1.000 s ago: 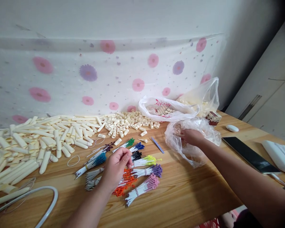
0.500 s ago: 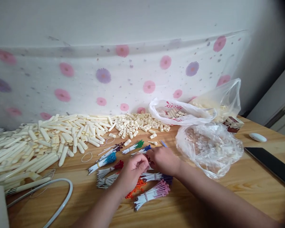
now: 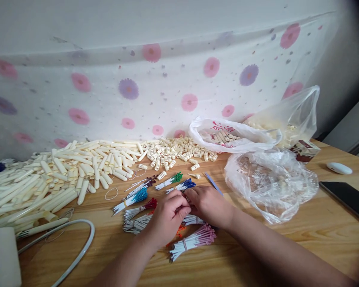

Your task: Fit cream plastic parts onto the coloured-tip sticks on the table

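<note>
My left hand (image 3: 171,217) and my right hand (image 3: 208,205) meet over the middle of the wooden table, fingers curled together. Whatever they pinch is hidden between the fingers. Around them lie banded bundles of thin white sticks with coloured tips: a pink bundle (image 3: 194,241) in front, an orange one (image 3: 181,230) partly under my left hand, a red one (image 3: 140,210) and a light blue one (image 3: 131,200) to the left. Beyond my hands are a dark blue bundle (image 3: 182,185), a green bundle (image 3: 169,180) and a dark maroon bundle (image 3: 142,186).
Cream plastic tubes (image 3: 86,167) heap up at the left, with short slotted pieces (image 3: 164,155) beside them. A white bag (image 3: 197,137), a clear bag (image 3: 269,187), a phone (image 3: 347,201) and a white mouse (image 3: 339,168) are at right. A white cable (image 3: 91,235) curves front left.
My hands have drawn closer together, the left fingers now meeting the right ones. The view has shifted slightly, and more of the blue-violet stick beyond my right hand shows.
</note>
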{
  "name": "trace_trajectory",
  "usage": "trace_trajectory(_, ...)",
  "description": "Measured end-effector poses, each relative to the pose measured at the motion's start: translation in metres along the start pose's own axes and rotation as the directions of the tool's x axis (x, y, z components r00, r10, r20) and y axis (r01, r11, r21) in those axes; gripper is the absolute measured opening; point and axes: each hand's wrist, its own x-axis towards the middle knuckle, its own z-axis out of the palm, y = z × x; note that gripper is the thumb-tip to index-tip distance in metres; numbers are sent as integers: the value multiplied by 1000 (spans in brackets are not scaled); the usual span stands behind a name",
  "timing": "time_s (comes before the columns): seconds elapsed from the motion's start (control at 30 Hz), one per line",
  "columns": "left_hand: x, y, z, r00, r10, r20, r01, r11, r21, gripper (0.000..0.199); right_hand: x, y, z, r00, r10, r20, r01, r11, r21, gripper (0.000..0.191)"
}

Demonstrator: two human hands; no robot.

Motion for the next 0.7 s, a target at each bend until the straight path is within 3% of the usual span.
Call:
trace_trajectory(0.1, -1, 1, 0, 999, 35, -28, -35, 999, 6, 15, -4, 5, -1, 995, 90, 35, -91, 996, 19, 6)
trace_trajectory(0.27, 2, 1, 2, 998, -23, -55, 19, 997, -73, 16, -9, 13, -1, 968, 250, 8, -250, 962, 110, 23)
trace_trajectory(0.57, -3, -1, 7, 998, -49, 49, 54, 994, -93, 14, -9, -1, 8, 964, 256, 71, -265, 943, 202, 18)
trace_trajectory(0.7, -3, -1, 6, 999, -32, 33, 35, 995, -97, 14, -8, -2, 10, 968, 245, 50, -250, 944, 217, 19)
